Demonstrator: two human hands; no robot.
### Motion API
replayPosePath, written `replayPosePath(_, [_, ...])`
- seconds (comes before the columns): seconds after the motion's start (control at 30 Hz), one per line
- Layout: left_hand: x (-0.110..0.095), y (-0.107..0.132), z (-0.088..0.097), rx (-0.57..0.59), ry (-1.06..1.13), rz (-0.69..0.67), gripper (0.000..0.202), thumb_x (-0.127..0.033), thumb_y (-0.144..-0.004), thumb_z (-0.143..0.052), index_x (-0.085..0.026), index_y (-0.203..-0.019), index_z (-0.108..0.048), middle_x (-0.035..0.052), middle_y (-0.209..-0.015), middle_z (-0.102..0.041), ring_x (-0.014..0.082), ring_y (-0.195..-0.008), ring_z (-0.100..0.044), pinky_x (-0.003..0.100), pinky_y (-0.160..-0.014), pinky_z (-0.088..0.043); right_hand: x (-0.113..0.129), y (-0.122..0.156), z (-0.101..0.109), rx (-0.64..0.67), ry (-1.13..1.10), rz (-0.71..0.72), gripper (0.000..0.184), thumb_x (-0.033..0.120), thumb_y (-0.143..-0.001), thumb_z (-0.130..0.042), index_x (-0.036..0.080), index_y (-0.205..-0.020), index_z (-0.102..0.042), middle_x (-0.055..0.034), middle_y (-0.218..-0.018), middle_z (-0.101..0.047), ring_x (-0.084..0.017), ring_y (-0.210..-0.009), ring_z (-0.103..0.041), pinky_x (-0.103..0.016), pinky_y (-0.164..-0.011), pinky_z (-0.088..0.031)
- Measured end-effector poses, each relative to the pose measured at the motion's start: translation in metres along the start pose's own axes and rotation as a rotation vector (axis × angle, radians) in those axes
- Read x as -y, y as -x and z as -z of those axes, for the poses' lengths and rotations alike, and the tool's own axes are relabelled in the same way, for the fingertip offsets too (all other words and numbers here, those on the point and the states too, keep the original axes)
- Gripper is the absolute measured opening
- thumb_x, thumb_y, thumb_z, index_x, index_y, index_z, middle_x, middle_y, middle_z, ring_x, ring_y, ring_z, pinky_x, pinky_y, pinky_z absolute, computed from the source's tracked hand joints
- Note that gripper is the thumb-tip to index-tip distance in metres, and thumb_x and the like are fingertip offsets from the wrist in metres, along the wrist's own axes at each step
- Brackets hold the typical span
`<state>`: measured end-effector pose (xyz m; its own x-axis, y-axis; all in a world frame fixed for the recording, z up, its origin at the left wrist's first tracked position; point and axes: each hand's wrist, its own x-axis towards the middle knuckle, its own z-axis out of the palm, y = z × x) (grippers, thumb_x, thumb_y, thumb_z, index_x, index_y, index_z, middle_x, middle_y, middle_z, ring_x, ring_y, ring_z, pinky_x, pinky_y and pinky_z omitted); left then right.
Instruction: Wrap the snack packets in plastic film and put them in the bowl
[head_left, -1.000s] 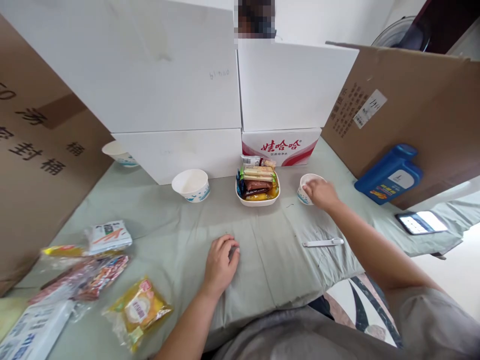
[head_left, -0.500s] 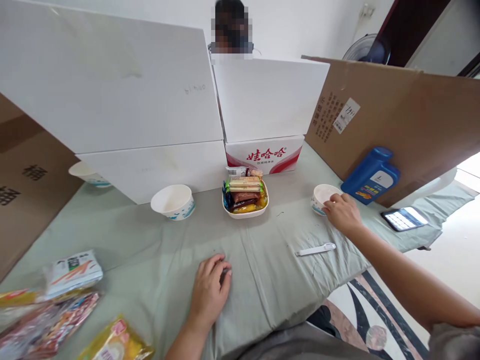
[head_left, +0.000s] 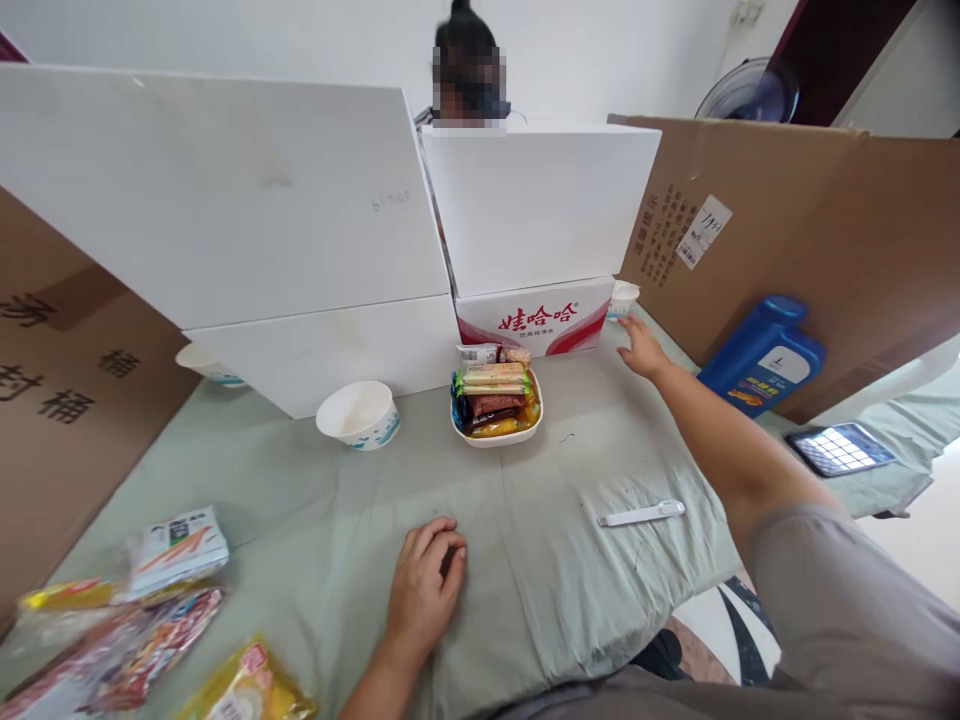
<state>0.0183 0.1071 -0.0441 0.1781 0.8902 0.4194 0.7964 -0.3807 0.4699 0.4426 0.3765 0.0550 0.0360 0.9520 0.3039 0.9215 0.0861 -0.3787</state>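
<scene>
Cup (head_left: 624, 298) and right hand (head_left: 643, 352) are the pair to watch in the head view. The cup stands upright on the cloth (head_left: 525, 570), at the right end of the printed box (head_left: 536, 316), between it and the carton (head_left: 795, 240). The person's right arm is stretched out toward it; the fingers are spread and grip nothing, their tips right by the cup's base, though whether they touch it cannot be told.

The left hand (head_left: 426, 585) rests palm down on the cloth near the person, its fingers loosely bent, with no object visible in it.

Judged from this, the cup looks set down and let go, with only the outstretched arm left to draw back. The tray (head_left: 499, 439), in front of the printed box, also looks filled: wrapped snacks (head_left: 491, 385) are packed up to its rim. A bowl (head_left: 367, 425) stands to its left.

Other packets lie outside the tray: a carrot-printed pack (head_left: 180, 550) and a yellow packet (head_left: 247, 685), cut off by the lower edge. A white tool (head_left: 641, 514) lies between the hands, and a blue bottle (head_left: 765, 360) leans by the carton near a phone (head_left: 840, 450).
</scene>
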Motion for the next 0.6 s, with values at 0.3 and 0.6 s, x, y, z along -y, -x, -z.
replayPosePath(0.3, [-0.006,-0.001,-0.001,-0.001,0.017,0.061,0.011,-0.021,-0.088,-0.052,-0.022,-0.085,-0.062,0.0058,-0.103,-0.062,0.0228,-0.098,-0.056,0.039,-0.083,-0.049,0.089,0.129,-0.055,0.214,-0.305,0.487,0.03,0.04,-0.089,-0.056,0.022,-0.113,-0.061,-0.0071,-0.108,-0.062,-0.012,-0.069,-0.06,-0.029,-0.071,-0.053])
replayPosePath(0.6, [-0.017,-0.002,0.0,0.004,0.044,0.124,0.011,-0.012,-0.081,-0.055,-0.021,-0.084,-0.062,0.0045,-0.101,-0.063,0.0206,-0.097,-0.056,0.038,-0.086,-0.049,0.142,0.148,-0.088,0.063,-0.099,0.439,0.024,0.033,-0.088,-0.057,0.018,-0.107,-0.059,-0.0108,-0.108,-0.059,-0.017,-0.073,-0.06,-0.028,-0.062,-0.047])
